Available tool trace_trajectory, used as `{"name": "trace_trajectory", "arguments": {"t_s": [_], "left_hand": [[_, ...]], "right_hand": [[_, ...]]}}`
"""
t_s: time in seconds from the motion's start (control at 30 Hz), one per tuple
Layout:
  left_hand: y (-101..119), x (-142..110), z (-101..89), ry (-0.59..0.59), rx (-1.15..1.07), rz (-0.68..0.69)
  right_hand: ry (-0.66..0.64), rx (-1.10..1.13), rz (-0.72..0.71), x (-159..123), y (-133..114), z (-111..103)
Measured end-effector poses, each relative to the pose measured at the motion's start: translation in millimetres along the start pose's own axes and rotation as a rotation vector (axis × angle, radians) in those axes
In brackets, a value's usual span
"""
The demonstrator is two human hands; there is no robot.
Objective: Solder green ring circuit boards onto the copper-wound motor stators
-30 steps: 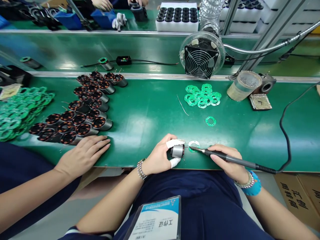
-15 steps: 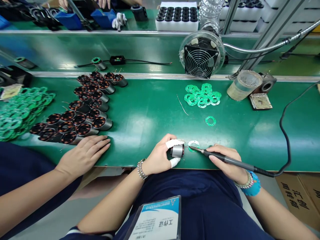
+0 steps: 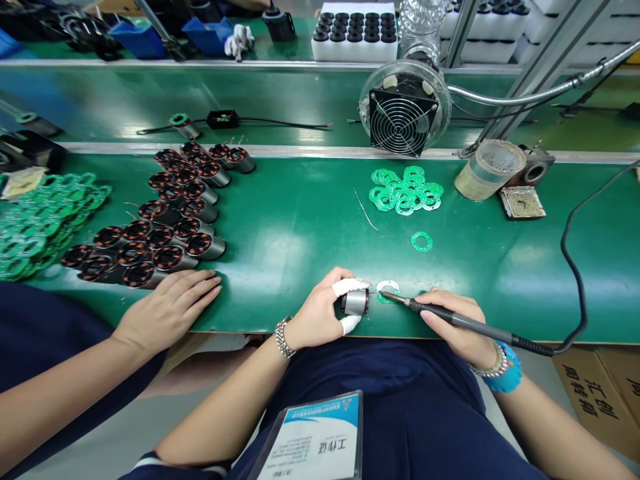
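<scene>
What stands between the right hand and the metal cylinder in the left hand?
Only the soldering iron, a small ring under its tip, and a thin wire by the metal cylinder; nothing else visible.

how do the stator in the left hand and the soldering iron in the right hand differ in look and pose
The stator is a short, wide silvery cylinder; the soldering iron is long, slim and mostly dark. The stator has no cord, while the iron trails a black one. The left hand pinches the stator between white-covered fingertips, whereas the right hand grips the iron like a pen. Both are held over the green bench.
</scene>
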State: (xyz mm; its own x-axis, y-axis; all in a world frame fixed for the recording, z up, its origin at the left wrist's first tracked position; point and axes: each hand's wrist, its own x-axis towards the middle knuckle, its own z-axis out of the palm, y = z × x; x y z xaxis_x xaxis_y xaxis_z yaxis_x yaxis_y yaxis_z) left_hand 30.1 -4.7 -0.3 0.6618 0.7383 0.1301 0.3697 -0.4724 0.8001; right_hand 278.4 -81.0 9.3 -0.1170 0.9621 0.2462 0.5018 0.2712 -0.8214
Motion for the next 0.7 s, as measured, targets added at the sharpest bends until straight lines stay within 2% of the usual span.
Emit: {"name": "trace_trajectory", "arguments": {"t_s": [0.27, 0.5, 0.57, 0.7], "left_hand": [[0, -1, -1.1, 0.001, -0.005, 0.002], [0, 0, 0.4, 0.000, -0.017, -0.017], [1, 1, -0.3, -0.001, -0.019, -0.019], [1, 1, -2.6, -0.008, -0.062, -0.055]], "right_hand": [[0.100, -0.063, 0.008, -1, 1, -6], [0.152, -0.050, -0.033, -1, 4, 0], [0.104, -0.061, -0.087, 0, 8, 4], [-0.150, -0.172, -0.267, 7, 18, 11]]}}
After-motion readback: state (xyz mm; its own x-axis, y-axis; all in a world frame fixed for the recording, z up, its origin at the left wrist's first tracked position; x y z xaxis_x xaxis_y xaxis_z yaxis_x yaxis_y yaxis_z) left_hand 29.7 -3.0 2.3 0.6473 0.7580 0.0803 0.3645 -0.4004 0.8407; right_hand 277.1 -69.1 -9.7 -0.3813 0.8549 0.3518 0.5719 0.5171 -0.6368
